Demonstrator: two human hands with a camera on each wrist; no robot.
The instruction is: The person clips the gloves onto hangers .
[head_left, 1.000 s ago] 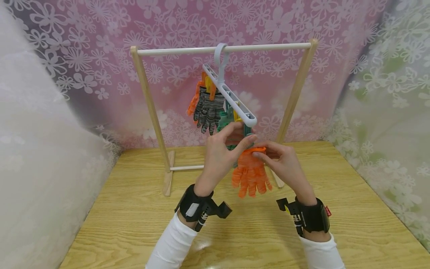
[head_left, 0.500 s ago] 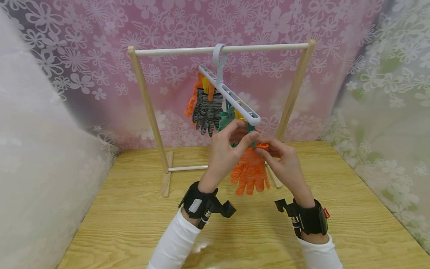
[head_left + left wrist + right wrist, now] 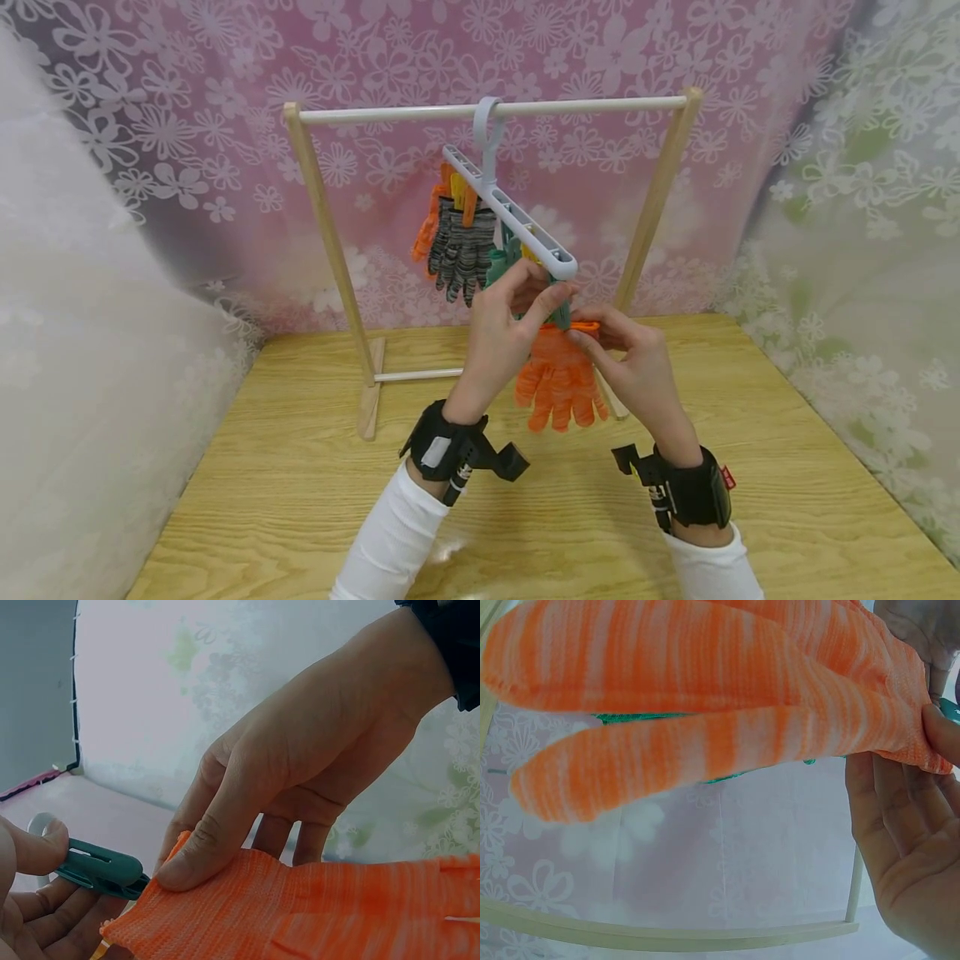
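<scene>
An orange-and-white knit glove hangs fingers down below the near end of a pale grey clip hanger. My right hand pinches its cuff between thumb and fingers. My left hand pinches the dark green clothespin that hangs from this end of the hanger. In the left wrist view the clip's tip meets the glove's cuff; whether its jaws bite the cloth is hidden. The right wrist view is mostly filled by the orange glove, with my right hand at the right edge.
The hanger hooks over the white bar of a wooden rack. Grey-black gloves and an orange glove hang at its far end. A green glove hangs behind my left hand. The rack stands on a wood-grain table.
My left hand has shifted slightly right, its thumb now higher on the clothespin, so more of the clip shows. The hanger's near end has swung slightly. My right hand keeps its hold on the cuff.
</scene>
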